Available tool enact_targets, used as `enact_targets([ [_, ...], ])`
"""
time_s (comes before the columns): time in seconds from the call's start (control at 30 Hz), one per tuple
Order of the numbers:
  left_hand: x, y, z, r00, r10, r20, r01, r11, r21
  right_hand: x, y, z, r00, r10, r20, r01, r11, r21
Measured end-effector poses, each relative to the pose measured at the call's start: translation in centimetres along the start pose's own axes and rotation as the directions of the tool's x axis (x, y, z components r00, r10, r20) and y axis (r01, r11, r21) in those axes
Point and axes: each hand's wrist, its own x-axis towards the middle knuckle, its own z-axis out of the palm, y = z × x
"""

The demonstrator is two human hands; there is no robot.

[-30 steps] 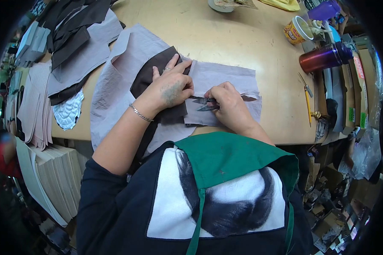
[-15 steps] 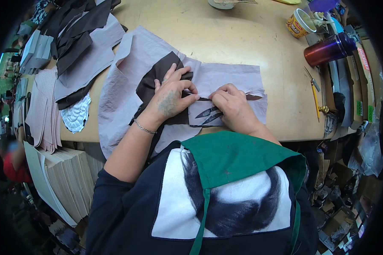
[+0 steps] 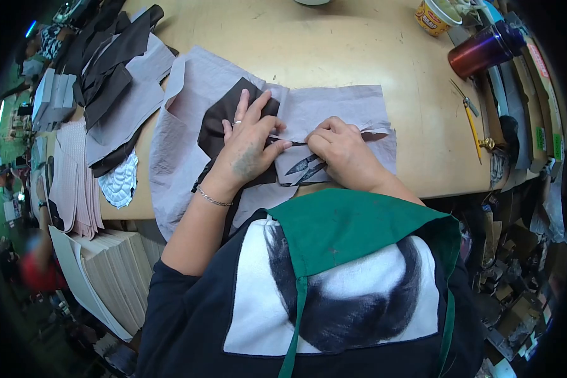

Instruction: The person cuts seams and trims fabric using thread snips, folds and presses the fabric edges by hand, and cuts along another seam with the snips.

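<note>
Grey fabric lies across the table's front part, with a dark brown piece on it. My left hand rests over the brown piece; its thumb and index finger pinch the fabric edge along a dark slit, while the other fingers are spread. Just right of it, my right hand has its fingers pressed together on the same edge. Snips with dark blades stick out from under my right palm, their handles hidden by the hand.
Dark and grey fabric pieces are heaped at the left, above pink striped pieces. At the right are a metallic bottle, a yellow cup and a pencil. A person in red is at far left.
Both hands have come together at the slit edge, and my right fingers have moved off the snips' blades onto the fabric. The view has shifted slightly. The brown piece's top has shifted left.
</note>
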Motion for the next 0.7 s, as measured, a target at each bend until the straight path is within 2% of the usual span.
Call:
enact_targets([
  [0.1,0.3,0.5,0.0,0.997,0.044,0.056,-0.052,0.988,0.148,-0.1,-0.1,-0.1,1.0,-0.013,-0.019,0.013,1.0,0.002],
  [0.2,0.3,1.1,-0.3,0.998,-0.037,0.06,0.033,0.998,0.059,-0.1,-0.3,-0.3,1.0,-0.018,0.0,0.018,1.0,0.01],
  [0.3,0.4,-1.2,0.6,1.0,0.02,-0.016,-0.023,0.986,-0.165,-0.2,-0.1,-0.1,1.0,-0.026,0.013,0.026,1.0,0.013],
  [0.4,0.5,-2.4,0.8,0.997,0.007,-0.082,-0.032,0.953,-0.303,-0.1,-0.1,0.0,1.0,-0.02,0.021,0.02,1.0,0.001],
  [0.43,0.4,-2.3,0.7,0.991,0.018,-0.133,-0.049,0.97,-0.238,-0.1,-0.2,0.0,1.0,-0.016,0.026,0.016,1.0,-0.005],
  [0.57,0.1,-2.3,-0.2,0.972,0.09,-0.216,-0.134,0.971,-0.198,-0.2,0.0,0.2,1.0,-0.018,0.021,0.018,1.0,-0.014],
  [0.7,-0.1,-3.3,-0.4,0.967,0.055,-0.247,-0.118,0.962,-0.247,-0.1,0.0,0.1,0.999,-0.014,0.035,0.014,1.0,-0.003],
])
